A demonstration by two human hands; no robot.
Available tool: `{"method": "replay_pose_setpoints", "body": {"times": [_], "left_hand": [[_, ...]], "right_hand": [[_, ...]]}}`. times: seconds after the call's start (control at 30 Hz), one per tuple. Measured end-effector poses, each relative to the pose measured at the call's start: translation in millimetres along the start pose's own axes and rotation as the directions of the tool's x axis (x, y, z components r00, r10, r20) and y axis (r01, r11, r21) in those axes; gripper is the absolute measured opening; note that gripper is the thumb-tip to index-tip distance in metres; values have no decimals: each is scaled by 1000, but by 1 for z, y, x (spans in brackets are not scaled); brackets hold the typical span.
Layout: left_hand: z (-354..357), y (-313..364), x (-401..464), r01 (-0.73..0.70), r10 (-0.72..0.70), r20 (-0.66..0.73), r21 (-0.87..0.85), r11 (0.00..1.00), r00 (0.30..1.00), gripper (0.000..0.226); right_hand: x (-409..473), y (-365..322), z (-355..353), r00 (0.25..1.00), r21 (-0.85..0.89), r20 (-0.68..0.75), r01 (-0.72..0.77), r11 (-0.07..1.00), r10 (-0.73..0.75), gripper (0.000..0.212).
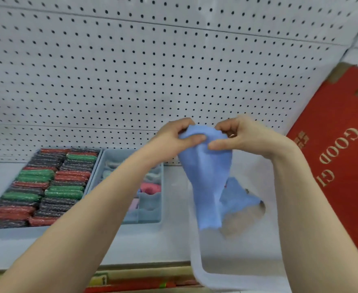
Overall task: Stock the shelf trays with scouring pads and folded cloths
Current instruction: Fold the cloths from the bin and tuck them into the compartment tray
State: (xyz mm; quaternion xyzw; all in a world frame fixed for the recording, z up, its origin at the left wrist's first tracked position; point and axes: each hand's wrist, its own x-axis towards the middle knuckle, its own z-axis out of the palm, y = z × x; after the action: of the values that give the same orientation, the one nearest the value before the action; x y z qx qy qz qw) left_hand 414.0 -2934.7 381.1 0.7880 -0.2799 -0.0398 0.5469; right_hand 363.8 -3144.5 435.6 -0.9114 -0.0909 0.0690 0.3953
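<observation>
A light blue cloth (207, 178) hangs down in mid-air above the shelf, pinched at its top edge by both hands. My left hand (177, 136) grips its upper left corner and my right hand (240, 137) grips the upper right, thumbs almost touching. Below it sits a clear plastic tub (197, 269) holding another blue cloth (240, 196) and a beige one (242, 220). At the left a grey tray (47, 230) is packed with red, green and dark scouring pads (47, 187). Beside it a blue divided tray (150, 218) holds folded pink and pale cloths (151, 188).
A white pegboard (131, 70) backs the white shelf (142, 244). A red cardboard box (338, 149) with gold lettering leans at the right. Coloured packaging shows below the shelf's front edge (131, 282).
</observation>
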Motion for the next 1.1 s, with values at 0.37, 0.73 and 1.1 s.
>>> {"method": "replay_pose_setpoints", "body": {"times": [0.37,0.73,1.1], "left_hand": [[-98,-6,-12,17,-165,-469,-303,953,868,7],[-145,-27,-49,-30,-332,-310,-770,638,891,21],[-76,-22,-48,57,-108,-710,-95,994,696,13]], "right_hand": [[33,-5,1,905,226,-424,94,970,11,8],[36,-23,10,979,637,-53,184,748,-195,12],[89,-64,107,888,506,-448,152,849,108,13]]}}
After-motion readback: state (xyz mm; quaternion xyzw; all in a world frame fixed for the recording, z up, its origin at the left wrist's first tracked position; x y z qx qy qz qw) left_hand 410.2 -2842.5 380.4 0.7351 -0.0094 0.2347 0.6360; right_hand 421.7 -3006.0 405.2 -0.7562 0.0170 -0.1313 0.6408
